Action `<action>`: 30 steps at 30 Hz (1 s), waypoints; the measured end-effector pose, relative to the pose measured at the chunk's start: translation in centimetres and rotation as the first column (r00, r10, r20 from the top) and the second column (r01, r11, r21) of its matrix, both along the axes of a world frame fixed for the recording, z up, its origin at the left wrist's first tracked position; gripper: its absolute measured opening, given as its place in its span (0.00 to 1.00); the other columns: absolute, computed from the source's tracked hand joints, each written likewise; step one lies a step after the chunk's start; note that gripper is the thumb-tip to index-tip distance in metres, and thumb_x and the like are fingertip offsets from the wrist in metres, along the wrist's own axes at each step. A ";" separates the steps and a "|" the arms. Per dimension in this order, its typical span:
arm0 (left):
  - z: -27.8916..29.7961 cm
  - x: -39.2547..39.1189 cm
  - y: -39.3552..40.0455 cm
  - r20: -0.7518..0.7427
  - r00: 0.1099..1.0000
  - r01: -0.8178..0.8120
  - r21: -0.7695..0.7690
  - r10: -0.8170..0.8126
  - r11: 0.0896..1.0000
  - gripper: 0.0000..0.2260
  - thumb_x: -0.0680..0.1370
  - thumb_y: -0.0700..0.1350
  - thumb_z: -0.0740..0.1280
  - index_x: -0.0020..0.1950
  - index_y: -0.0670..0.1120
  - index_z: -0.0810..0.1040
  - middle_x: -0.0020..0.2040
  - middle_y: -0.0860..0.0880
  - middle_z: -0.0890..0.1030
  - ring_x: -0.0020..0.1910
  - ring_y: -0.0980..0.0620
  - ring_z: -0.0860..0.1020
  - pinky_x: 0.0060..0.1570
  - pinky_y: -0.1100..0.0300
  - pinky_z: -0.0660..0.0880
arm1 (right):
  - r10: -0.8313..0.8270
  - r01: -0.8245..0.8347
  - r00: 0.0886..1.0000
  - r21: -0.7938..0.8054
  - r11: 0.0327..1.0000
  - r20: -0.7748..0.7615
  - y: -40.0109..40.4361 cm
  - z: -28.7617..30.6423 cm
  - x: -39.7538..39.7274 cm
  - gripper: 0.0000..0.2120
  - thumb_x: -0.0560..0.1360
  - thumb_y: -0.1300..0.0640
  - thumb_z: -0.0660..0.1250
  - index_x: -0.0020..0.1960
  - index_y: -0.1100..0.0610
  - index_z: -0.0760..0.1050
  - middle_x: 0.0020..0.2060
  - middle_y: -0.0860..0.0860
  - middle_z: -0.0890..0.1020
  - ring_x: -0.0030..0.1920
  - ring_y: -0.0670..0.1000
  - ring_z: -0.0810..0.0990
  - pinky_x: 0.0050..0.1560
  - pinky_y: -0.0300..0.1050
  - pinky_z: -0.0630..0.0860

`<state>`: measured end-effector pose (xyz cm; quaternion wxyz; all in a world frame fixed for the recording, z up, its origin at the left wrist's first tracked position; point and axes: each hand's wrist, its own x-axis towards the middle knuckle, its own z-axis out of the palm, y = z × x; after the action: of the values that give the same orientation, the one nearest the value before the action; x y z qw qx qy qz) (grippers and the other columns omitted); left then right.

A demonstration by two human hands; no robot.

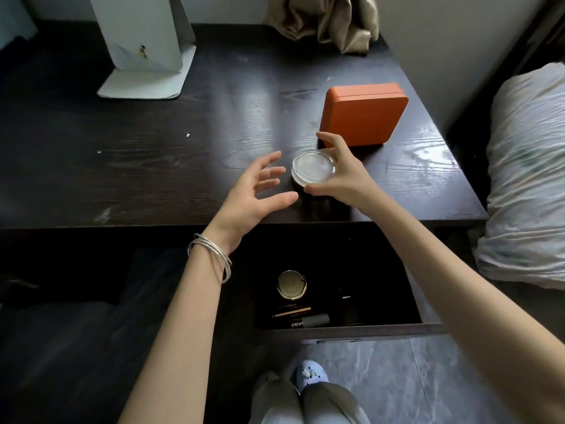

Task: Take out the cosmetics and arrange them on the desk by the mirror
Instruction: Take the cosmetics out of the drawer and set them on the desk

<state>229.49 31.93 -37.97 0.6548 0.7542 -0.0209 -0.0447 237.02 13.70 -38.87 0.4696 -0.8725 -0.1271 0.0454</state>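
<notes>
While right hand (339, 175) fingers clamp jar (312, 171) (clear lid), left hand (255, 191) fingers spread apart beside it.

No text, label, brand, number or sign can be read anywhere in the head view. The orange case (363, 114) at about one o'clock on the bench (153, 148) has plain faces, the clear lid of the jar (312, 169) shows no print, and the things in the drawer (351, 327) are too dark and small to make out.
</notes>
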 end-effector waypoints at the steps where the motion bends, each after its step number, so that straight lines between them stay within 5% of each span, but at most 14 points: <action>1: 0.0 0.0 -0.1 0.001 1.000 0.003 0.000 -0.003 1.000 0.30 0.64 0.48 0.73 0.64 0.58 0.68 0.62 0.49 0.75 0.62 0.52 0.74 0.66 0.52 0.69 | 0.001 -0.001 1.000 0.002 1.000 0.000 -0.1 0.0 0.0 0.41 0.63 0.63 0.76 0.71 0.52 0.61 0.57 0.50 0.73 0.60 0.49 0.72 0.46 0.19 0.65; 4: 0.1 -0.1 -0.3 -0.004 1.000 0.016 0.006 -0.016 1.000 0.32 0.62 0.51 0.75 0.65 0.58 0.68 0.62 0.50 0.75 0.62 0.53 0.74 0.66 0.53 0.69 | 0.015 -0.015 1.000 0.026 1.000 -0.008 -0.1 0.2 -0.3 0.42 0.63 0.62 0.77 0.71 0.53 0.61 0.60 0.50 0.72 0.63 0.49 0.71 0.55 0.25 0.66; 8: 0.9 -1.6 -0.4 0.009 1.000 0.018 0.007 -0.018 1.000 0.31 0.65 0.48 0.73 0.65 0.57 0.68 0.63 0.51 0.75 0.63 0.53 0.74 0.63 0.57 0.72 | 0.061 -0.058 0.998 0.090 0.994 -0.025 -0.9 1.1 -2.4 0.48 0.59 0.57 0.81 0.73 0.52 0.59 0.67 0.51 0.68 0.68 0.48 0.64 0.71 0.47 0.61; 14: 0.2 -6.8 -0.5 0.043 0.999 0.009 -0.041 -0.007 0.999 0.29 0.67 0.45 0.71 0.66 0.58 0.68 0.63 0.53 0.75 0.62 0.57 0.74 0.59 0.60 0.74 | 0.039 -0.054 0.997 0.244 0.968 0.064 -3.7 1.2 -10.8 0.30 0.67 0.63 0.75 0.64 0.48 0.69 0.63 0.51 0.71 0.65 0.43 0.69 0.68 0.40 0.66; 18: -2.6 -10.4 -0.9 -0.011 1.000 -0.017 -0.070 0.017 0.997 0.28 0.68 0.43 0.71 0.66 0.58 0.69 0.62 0.54 0.76 0.62 0.57 0.74 0.59 0.58 0.74 | 0.086 -0.032 0.987 0.360 0.933 -0.136 -4.8 -3.1 -13.2 0.26 0.67 0.68 0.74 0.59 0.50 0.73 0.55 0.53 0.78 0.61 0.47 0.76 0.65 0.42 0.71; 30: -9.7 -11.8 0.0 -0.223 0.973 -0.067 -0.006 0.064 0.998 0.32 0.64 0.52 0.73 0.66 0.61 0.67 0.63 0.57 0.75 0.63 0.61 0.73 0.60 0.59 0.73 | 0.326 -0.381 0.845 -0.049 0.923 -0.423 -1.0 -17.0 -7.9 0.38 0.65 0.64 0.77 0.70 0.58 0.64 0.67 0.53 0.70 0.68 0.49 0.68 0.68 0.39 0.63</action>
<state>217.71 31.91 -47.65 0.6592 0.7403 0.0771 -0.1070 229.11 12.66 -55.87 0.4109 -0.8340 -0.1819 0.3201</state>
